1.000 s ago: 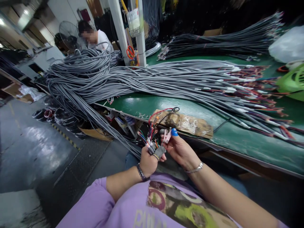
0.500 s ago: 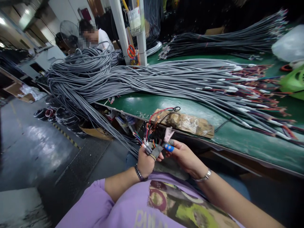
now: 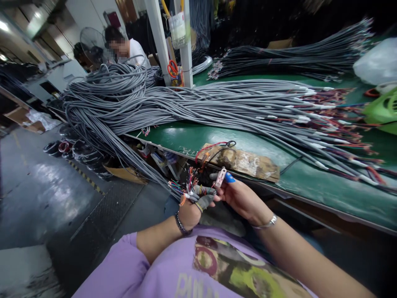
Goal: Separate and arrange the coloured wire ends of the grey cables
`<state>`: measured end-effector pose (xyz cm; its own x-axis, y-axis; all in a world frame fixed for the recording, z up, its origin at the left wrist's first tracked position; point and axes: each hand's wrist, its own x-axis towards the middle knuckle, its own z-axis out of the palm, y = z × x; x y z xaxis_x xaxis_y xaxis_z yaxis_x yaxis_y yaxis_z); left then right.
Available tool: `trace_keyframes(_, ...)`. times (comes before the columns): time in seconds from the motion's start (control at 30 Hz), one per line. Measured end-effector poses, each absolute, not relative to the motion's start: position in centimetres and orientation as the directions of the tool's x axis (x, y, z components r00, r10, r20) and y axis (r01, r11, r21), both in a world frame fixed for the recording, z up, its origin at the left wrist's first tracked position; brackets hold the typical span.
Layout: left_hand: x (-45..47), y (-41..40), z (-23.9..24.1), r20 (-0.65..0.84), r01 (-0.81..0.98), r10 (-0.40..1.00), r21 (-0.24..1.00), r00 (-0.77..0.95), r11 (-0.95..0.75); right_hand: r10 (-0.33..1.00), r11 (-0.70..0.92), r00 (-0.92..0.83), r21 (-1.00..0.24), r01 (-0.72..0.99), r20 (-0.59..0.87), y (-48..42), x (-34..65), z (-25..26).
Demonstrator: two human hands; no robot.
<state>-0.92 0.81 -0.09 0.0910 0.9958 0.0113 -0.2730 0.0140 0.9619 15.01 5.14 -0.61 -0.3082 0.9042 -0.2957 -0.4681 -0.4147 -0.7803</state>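
Note:
My left hand [image 3: 192, 208], with grey finger covers on its tips, is closed around the stripped ends of a bundle of grey cables [image 3: 182, 188], whose thin coloured wires fan out above my fist. My right hand [image 3: 240, 196], with a blue cover on one fingertip, pinches a small pale pink connector piece [image 3: 220, 177] just right of those wire ends. Both hands hover in front of the near edge of the green table [image 3: 310, 182].
A big pile of grey cables [image 3: 192, 103] covers the table and hangs off its left end. A taped cardboard pad [image 3: 245, 159] lies at the near edge. Scissors [image 3: 171, 67] hang on a white post. A green basket [image 3: 383, 109] sits far right. Another person [image 3: 125, 47] works behind.
My right hand has lifted the pink piece slightly and turned it, its blue fingertip now higher. My left hand has tilted the wire ends leftward and a little lower.

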Motion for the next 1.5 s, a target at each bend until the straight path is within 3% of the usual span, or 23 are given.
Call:
trace_keyframes(0.13, -0.5, 0.8, 0.2, 0.04, -0.231, 0.995, 0.973, 0.091, -0.018, 0.99, -0.133, 0.002, -0.956, -0.261, -0.138, 5.2, 14.6, -0.6)
trace_keyframes(0.4, 0.2, 1.0, 1.5, 0.093, -0.205, 0.99, 0.976, 0.103, -0.07, 0.984, -0.007, 0.173, -0.966, -0.258, -0.053, 5.0, 14.1, -1.0)
trace_keyframes(0.5, 0.3, 0.9, 2.0, 0.063, -0.168, 0.991, 0.985, 0.114, -0.043, 0.98, -0.096, 0.134, -0.945, -0.314, -0.144, 4.8, 14.0, -1.0)
trace_keyframes(0.63, 0.4, 0.9, 2.6, 0.032, -0.12, 0.993, 0.993, 0.112, -0.019, 0.934, -0.351, -0.236, -0.808, -0.473, -0.267, 4.8, 13.6, -0.4)
trace_keyframes(0.7, 0.4, 0.9, 2.8, 0.029, -0.093, 0.993, 0.996, 0.117, -0.018, 0.914, -0.396, -0.307, -0.754, -0.524, -0.266, 4.9, 13.3, 0.2)
trace_keyframes(1.13, 0.2, 0.6, 2.5, 0.011, -0.089, 0.992, 0.996, 0.124, 0.0, 0.885, -0.466, -0.329, -0.644, -0.607, -0.329, 4.7, 13.4, 0.6)
trace_keyframes(1.23, 0.0, 0.8, 1.5, -0.006, -0.124, 0.994, 0.992, 0.108, 0.019, 0.888, -0.46, -0.284, -0.673, -0.579, -0.363, 4.5, 14.3, -0.6)
trace_keyframes(1.5, -1.2, 1.8, -1.5, -0.32, -0.347, 0.945, 0.881, 0.065, 0.322, 0.905, -0.414, -0.105, -0.797, -0.439, -0.412, 3.5, 16.7, -3.1)
